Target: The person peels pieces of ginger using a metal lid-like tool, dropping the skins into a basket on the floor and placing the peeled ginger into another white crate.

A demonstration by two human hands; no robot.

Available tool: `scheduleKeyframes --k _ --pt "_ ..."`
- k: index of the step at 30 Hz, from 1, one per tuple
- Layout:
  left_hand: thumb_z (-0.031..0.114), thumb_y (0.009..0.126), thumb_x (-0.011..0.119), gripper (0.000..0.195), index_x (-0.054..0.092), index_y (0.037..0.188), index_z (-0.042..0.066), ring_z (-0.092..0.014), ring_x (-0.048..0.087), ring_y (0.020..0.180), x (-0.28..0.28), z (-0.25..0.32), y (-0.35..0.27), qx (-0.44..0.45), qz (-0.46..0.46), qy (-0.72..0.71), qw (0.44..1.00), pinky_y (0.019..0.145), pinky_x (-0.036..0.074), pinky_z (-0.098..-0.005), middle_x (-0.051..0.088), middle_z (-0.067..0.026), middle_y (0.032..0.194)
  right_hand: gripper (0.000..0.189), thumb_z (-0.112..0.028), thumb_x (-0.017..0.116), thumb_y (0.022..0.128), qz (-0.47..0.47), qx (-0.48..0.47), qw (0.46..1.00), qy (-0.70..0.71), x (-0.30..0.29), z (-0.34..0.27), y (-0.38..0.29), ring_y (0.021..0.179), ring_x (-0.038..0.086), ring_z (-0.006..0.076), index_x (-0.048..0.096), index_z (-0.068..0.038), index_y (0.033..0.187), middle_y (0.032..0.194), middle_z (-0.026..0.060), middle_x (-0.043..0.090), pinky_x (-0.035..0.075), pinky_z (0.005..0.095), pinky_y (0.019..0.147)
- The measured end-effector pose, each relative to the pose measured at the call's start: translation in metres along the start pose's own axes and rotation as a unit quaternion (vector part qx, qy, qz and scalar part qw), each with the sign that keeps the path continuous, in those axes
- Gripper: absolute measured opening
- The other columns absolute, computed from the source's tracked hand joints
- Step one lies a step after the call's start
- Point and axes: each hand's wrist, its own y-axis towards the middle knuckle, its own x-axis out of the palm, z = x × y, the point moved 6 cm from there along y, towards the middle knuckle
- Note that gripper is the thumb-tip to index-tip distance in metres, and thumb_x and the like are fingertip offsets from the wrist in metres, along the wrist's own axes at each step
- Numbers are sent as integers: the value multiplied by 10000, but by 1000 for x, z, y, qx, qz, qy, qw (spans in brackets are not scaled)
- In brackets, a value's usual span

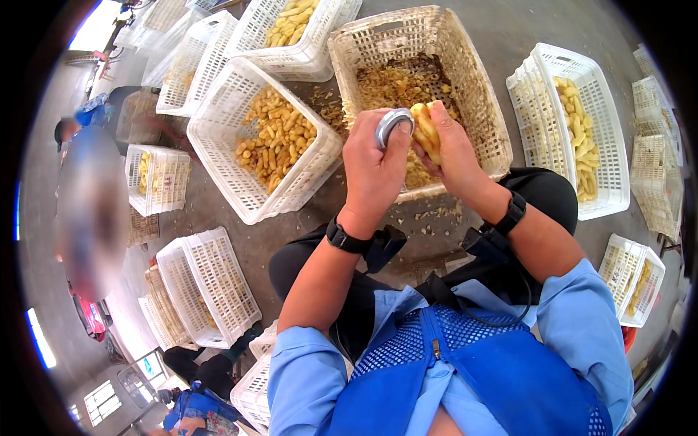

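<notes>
My left hand [373, 163] grips a round metal ring-shaped tool [393, 126], the thumb pressed on its rim. Beside it, my right hand [461, 150] holds a yellow root vegetable [426, 131] with brownish patches on its surface. The tool is close to the vegetable's left side; whether they touch I cannot tell. Both hands are over the near part of a stained plastic crate [482, 103]. Shavings and peelings [392, 82] lie in that crate, and my hands hide part of them.
Left of the stained crate stands a white crate [218, 122] of brownish-yellow roots. Paler yellow roots fill part of a white crate [605, 120] at right and another [248, 38] at top. Peelings litter the floor [431, 223]. Other people [199, 406] sit among crates at left.
</notes>
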Motion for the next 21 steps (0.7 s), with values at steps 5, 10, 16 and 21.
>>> scheduleKeyframes --k 5,10,16,21 --pt "92 918 652 149 655 1014 -21 -316 641 900 8 3 0 31 -8 -1 1000 812 507 -366 661 -157 994 443 -504 362 1061 5 -39 999 -9 -1 -6 -2 560 450 69 584 -123 1020 720 -14 522 334 221 453" --pt "81 911 655 139 655 1009 -17 -315 642 899 12 4 0 37 -7 -1 999 807 506 -368 658 -157 996 402 -438 382 1079 -8 -110 994 -25 -1 -13 -6 625 457 72 555 -97 956 739 -17 517 373 236 534" --pt "98 930 652 140 650 1013 -15 -214 639 812 18 6 -4 58 23 32 998 763 504 -325 665 -106 910 333 -319 436 1083 49 -234 959 -151 -3 -23 -13 662 503 160 494 -29 929 746 71 539 433 327 600" --pt "103 930 646 128 642 986 -12 -221 635 771 28 5 -4 39 64 11 997 721 500 -332 662 -119 869 305 -301 444 1072 87 -296 904 -296 -3 -36 -20 691 601 377 474 -15 970 786 205 591 459 427 619"
